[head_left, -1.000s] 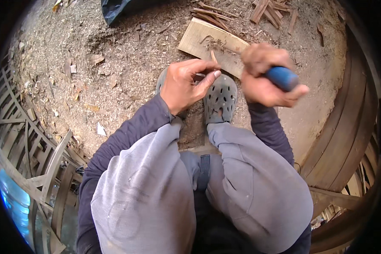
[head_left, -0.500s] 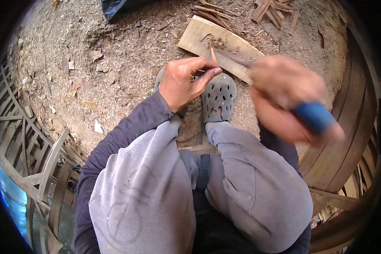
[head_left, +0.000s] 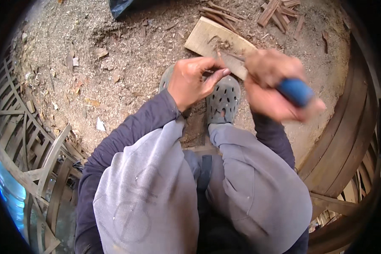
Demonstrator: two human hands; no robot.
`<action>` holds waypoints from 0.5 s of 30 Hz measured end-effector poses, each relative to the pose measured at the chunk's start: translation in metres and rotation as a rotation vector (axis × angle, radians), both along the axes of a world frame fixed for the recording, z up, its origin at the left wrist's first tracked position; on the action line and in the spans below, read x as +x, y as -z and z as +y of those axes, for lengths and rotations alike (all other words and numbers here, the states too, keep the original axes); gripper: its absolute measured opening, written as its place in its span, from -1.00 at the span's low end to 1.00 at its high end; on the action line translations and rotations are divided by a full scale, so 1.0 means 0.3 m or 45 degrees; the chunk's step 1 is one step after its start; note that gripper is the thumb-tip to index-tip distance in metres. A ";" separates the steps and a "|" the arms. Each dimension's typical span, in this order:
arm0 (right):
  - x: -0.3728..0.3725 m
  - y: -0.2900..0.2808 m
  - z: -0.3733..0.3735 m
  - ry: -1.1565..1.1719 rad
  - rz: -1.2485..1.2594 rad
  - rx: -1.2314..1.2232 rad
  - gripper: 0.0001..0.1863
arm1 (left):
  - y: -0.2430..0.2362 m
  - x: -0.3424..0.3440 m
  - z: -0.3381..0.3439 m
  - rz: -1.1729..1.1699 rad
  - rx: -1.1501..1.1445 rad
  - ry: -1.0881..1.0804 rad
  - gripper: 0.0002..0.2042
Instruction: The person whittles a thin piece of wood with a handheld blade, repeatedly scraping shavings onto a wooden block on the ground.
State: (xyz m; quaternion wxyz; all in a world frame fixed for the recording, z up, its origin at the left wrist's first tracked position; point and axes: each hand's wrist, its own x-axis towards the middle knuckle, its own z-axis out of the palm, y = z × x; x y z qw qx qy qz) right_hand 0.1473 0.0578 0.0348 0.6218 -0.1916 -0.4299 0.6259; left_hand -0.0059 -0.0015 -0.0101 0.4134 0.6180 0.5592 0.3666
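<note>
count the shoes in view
2: the right shoe, between the left hand and the right hand, and the left shoe, mostly hidden behind the left hand.

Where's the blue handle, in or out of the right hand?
In: the right hand, blurred, is wrapped around the blue handle, whose end sticks out of the grip.

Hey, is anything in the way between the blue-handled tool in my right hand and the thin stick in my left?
Nothing visible. The blue-handled tool in your right hand points toward the thin stick pinched in your left hand; the board lies beneath, not between them. Whether they touch is too blurred to tell.
</note>
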 end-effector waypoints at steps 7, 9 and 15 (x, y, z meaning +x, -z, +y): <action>-0.013 0.066 -0.026 0.083 -0.405 0.151 -0.08 | 0.008 0.019 0.009 -0.062 0.027 -0.044 -0.88; 0.008 0.039 -0.026 0.000 -0.067 0.116 -0.06 | 0.004 0.008 0.012 -0.098 -0.011 -0.029 -0.89; 0.037 0.115 -0.047 0.313 -0.559 -0.028 -0.08 | 0.011 0.026 0.014 -0.129 -0.040 -0.032 -0.88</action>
